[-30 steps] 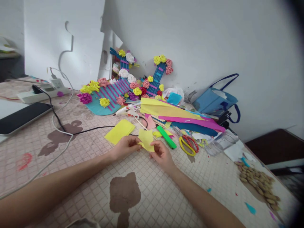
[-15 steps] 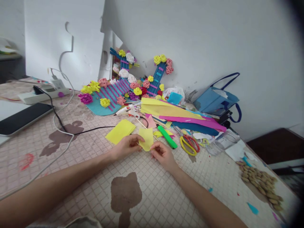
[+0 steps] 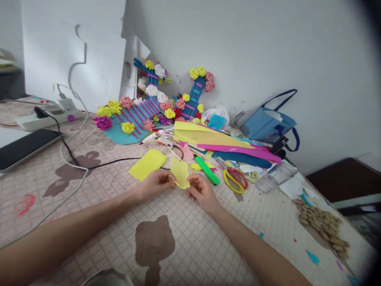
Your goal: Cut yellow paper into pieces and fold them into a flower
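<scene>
A small piece of yellow crepe paper (image 3: 179, 173) is stretched between my two hands just above the tabletop. My left hand (image 3: 155, 184) pinches its lower left corner, where the edge looks curled. At the lower right corner, the fingertips of my right hand (image 3: 203, 191) are closed on the paper. Beyond my left hand lies a stack of yellow paper pieces (image 3: 149, 163). A green utility knife (image 3: 207, 170) rests past my right hand, and scissors with yellow and red handles (image 3: 235, 180) lie farther right.
A white glue gun (image 3: 156, 137) and a pile of coloured paper sheets (image 3: 214, 139) lie at the back. Guitar-shaped pieces with paper flowers (image 3: 131, 121) lean behind. A power strip (image 3: 44, 119) with cables stands left, peanuts (image 3: 323, 226) right, a blue bag (image 3: 268, 123) at the wall.
The yellow paper's lower edge has shifted between my fingers, and its left corner now looks more curled. Both hands keep their pinch. The whole view has moved slightly.
</scene>
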`<state>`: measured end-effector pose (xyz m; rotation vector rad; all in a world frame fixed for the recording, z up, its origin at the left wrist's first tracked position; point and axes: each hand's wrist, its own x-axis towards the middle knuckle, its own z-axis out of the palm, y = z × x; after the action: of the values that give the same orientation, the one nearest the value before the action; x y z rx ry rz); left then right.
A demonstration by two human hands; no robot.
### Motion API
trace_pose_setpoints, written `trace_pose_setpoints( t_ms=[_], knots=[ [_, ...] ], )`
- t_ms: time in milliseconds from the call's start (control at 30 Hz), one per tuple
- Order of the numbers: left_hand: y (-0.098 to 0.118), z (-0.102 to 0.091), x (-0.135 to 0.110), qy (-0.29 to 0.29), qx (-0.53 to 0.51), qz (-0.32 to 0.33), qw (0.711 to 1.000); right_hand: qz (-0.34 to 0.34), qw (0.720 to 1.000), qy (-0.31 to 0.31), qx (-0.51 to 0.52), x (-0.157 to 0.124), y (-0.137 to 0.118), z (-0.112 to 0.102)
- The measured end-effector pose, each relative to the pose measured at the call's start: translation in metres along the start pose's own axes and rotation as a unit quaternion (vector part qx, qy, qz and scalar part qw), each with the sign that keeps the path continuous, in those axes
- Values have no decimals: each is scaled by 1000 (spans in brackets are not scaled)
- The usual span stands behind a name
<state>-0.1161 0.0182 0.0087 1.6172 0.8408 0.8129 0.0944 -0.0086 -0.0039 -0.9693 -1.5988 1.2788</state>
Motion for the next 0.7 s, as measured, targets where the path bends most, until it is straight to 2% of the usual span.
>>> trace_pose_setpoints(
  t_ms=[167,300,467,700],
  knots=[
    [-2,-1,1,-8,-2,-1,1000,15,1000,13,-13,0,0,0],
    [-1,-3,1,-40,-71,8,997,26,999,20,-22,1,1,0],
    [-1,-5,3,-24,-83,-22,996,28,999,22,-20,4,-2,1],
    [1,-9,3,-47,-38,-70,996,39,997,-66,2,6,1,-4]
  ],
)
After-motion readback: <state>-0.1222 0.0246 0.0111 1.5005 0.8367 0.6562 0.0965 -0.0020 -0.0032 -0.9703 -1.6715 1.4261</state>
